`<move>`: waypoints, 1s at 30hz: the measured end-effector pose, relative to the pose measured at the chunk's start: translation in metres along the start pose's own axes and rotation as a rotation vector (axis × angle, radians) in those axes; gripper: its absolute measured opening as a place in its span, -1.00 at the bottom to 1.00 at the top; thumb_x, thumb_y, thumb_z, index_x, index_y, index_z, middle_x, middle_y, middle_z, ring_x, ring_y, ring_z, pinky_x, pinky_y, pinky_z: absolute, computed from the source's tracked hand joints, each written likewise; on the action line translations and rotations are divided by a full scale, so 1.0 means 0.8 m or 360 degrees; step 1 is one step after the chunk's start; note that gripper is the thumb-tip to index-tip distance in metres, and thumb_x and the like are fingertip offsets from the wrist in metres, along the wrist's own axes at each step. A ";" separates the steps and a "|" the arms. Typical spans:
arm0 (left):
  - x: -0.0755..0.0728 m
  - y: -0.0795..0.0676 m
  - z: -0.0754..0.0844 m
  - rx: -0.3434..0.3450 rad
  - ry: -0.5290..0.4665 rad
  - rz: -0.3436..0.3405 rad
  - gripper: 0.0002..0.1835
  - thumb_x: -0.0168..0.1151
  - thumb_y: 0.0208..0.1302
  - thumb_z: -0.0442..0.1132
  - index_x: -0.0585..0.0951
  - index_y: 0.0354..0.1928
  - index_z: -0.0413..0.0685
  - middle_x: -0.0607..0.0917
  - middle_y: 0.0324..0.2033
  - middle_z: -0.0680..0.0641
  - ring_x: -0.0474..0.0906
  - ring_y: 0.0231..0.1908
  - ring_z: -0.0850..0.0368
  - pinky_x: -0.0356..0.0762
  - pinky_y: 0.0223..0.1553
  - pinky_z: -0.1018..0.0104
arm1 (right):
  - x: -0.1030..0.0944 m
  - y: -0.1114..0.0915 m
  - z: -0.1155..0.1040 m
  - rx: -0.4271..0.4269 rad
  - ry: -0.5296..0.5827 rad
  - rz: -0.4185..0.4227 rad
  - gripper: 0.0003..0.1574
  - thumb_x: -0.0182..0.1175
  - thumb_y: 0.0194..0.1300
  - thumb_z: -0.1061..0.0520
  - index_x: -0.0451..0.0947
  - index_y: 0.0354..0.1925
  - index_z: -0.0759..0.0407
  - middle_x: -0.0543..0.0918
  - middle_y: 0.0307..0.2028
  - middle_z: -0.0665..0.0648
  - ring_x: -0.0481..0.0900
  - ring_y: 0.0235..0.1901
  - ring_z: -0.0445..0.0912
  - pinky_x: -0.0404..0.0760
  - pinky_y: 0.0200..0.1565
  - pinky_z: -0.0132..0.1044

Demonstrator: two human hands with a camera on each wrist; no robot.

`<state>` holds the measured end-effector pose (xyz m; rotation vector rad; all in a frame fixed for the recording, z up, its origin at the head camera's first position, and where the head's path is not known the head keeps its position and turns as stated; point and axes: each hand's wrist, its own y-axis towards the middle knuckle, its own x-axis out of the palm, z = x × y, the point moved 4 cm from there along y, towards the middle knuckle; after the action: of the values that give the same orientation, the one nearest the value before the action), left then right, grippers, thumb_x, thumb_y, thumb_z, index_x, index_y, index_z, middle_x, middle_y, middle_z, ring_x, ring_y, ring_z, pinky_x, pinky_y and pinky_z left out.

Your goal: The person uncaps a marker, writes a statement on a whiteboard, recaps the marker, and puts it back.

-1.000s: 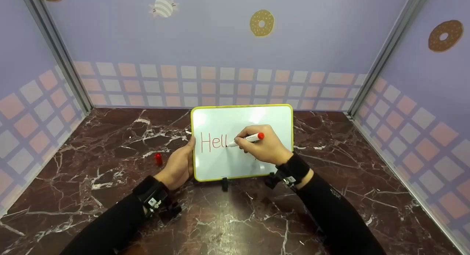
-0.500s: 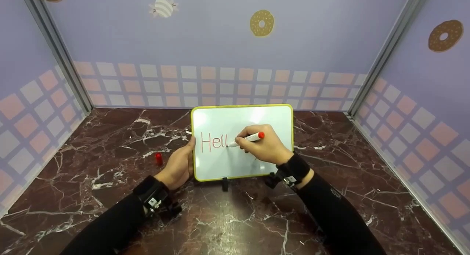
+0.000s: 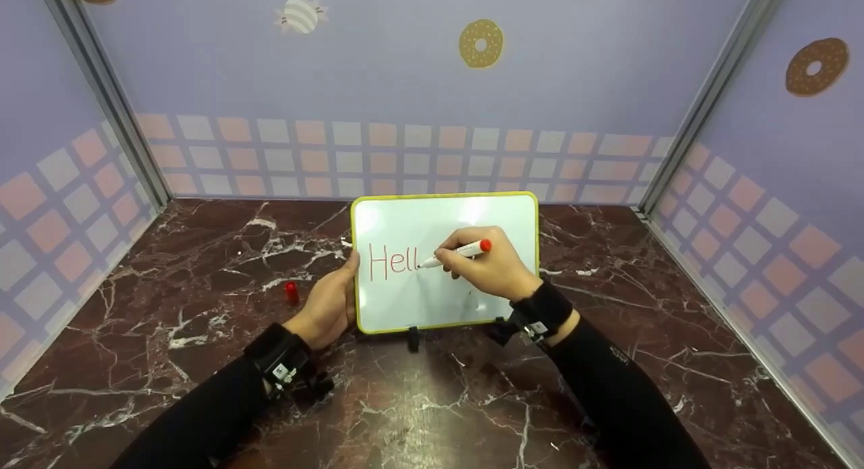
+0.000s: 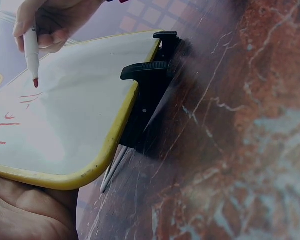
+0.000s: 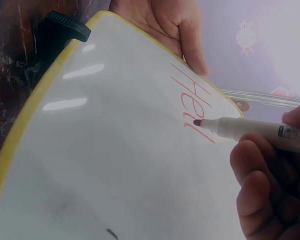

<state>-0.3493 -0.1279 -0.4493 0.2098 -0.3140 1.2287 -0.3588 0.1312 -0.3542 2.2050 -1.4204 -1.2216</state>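
A whiteboard (image 3: 405,304) with a yellow frame leans back on a black stand (image 4: 147,75), with "Hell" in red letters (image 3: 393,260) on its left half. My left hand (image 3: 327,307) grips the board's left edge, thumb along the frame and the other fingers mostly hidden behind. Between the thumb and fingers of my right hand (image 3: 496,270) is a white marker (image 5: 255,131) with a red end. Its dark red tip (image 5: 197,122) is beside the last "l"; whether it touches the surface I cannot tell. A red marker cap (image 3: 291,292) stands left of my left hand.
The dark red marble table (image 3: 432,415) has white veins and ends at a patterned back wall (image 3: 398,71). Side walls rise at left and right. A small dark mark (image 5: 111,233) shows on the board's lower part.
My right hand has shifted slightly up and right, and the marker tip has risen a little beside the last "l". The left hand, board and cap have stayed put.
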 end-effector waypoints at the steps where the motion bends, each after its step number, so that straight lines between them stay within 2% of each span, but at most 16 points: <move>1: 0.000 0.000 0.000 0.0001 0.0005 0.0003 -0.22 -0.25 0.82 0.30 0.38 0.67 -0.15 0.72 0.34 -0.23 0.76 0.22 -0.11 0.79 0.16 -0.08 | -0.001 0.000 0.000 -0.0008 -0.0004 0.0010 -0.85 0.40 0.51 0.29 0.84 -0.26 0.30 0.81 -0.44 0.12 0.74 -0.55 -0.01 0.63 -0.48 -0.40; 13: -0.001 0.000 -0.001 -0.0005 0.0009 0.0002 -0.18 -0.22 0.79 0.34 0.39 0.66 -0.16 0.71 0.36 -0.25 0.76 0.23 -0.13 0.78 0.18 -0.10 | -0.012 -0.002 0.002 -0.0046 -0.0017 0.0055 -0.85 0.40 0.51 0.29 0.84 -0.27 0.28 0.81 -0.46 0.09 0.73 -0.56 0.04 0.64 -0.48 -0.39; 20: 0.000 0.000 0.000 -0.0002 -0.0012 0.0001 -0.19 -0.21 0.79 0.33 0.38 0.66 -0.17 0.72 0.34 -0.25 0.76 0.22 -0.12 0.78 0.18 -0.10 | -0.016 -0.003 0.001 -0.0041 -0.0031 0.0075 -0.85 0.40 0.50 0.29 0.84 -0.28 0.27 0.80 -0.47 0.09 0.73 -0.57 0.05 0.56 -0.51 -0.43; 30: 0.001 -0.001 0.000 -0.0027 0.0000 -0.0025 -0.18 -0.23 0.78 0.35 0.37 0.68 -0.14 0.71 0.36 -0.22 0.73 0.27 -0.10 0.75 0.22 -0.07 | -0.015 -0.004 0.001 -0.0011 0.0011 0.0060 -0.84 0.41 0.53 0.28 0.84 -0.26 0.28 0.81 -0.45 0.15 0.73 -0.56 0.10 0.63 -0.48 -0.41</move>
<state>-0.3483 -0.1272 -0.4493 0.1973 -0.3220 1.2102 -0.3595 0.1434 -0.3508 2.1658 -1.4462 -1.2035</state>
